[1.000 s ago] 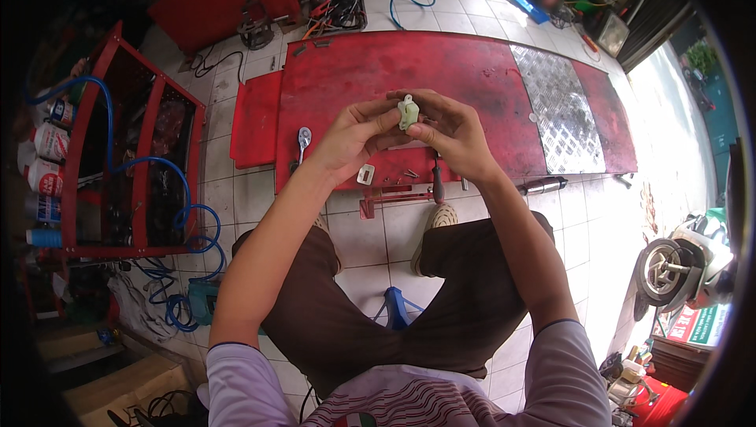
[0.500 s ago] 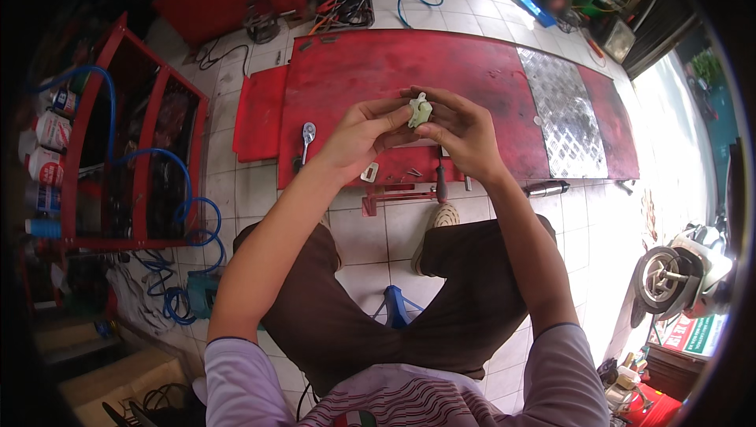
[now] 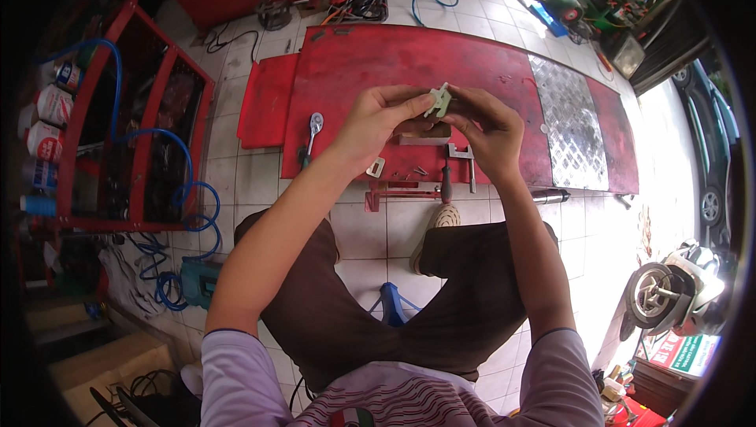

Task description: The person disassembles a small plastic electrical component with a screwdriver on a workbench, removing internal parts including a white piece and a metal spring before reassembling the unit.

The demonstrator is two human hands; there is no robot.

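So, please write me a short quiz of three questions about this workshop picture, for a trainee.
1. True or false: both hands hold the small pale green part.
2. Which tool lies on the red platform beside the left hand? A) ratchet wrench B) hammer C) saw
3. Fill in: the hose on the red rack is ___ in colour.

Key: 1 true. The right hand grips it too. 2 A, the ratchet wrench. 3 blue, the hose.

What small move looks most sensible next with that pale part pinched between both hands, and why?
Probably lower it toward the red platform. The left hand and right hand share a fingertip grip on the small pale part in mid-air, while the ratchet wrench and screwdriver lie out of reach below.
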